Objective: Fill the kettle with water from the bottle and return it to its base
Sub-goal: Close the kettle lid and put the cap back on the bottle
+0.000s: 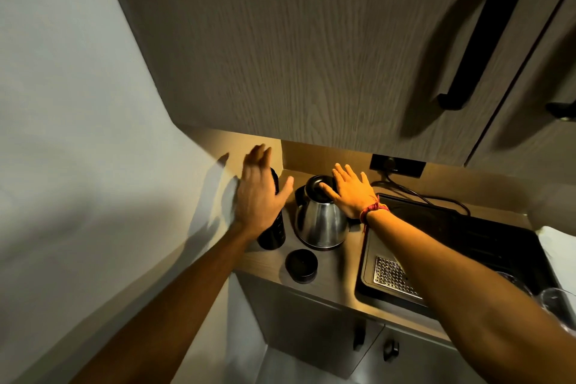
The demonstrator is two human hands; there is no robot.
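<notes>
- Left arm: bare forearm runs from bottom-left up toward centre, nearly straight.
- Left hand: spread flat, back of hand to camera, fingers pointing up and away, thumb splayed out to the right. Gripping nothing. Motion-blurred (fingertip detail unreadable).
- Right arm: bare forearm enters from bottom-right corner, angled up-left.
- Right wrist: red thread band tied round it, loose end hanging down.
- Right hand: palm down, fingers extended and slightly fanned, thumb reaching left. Not closed round anything.
- Hands are apart, left one sitting a bit higher in frame.
</notes>
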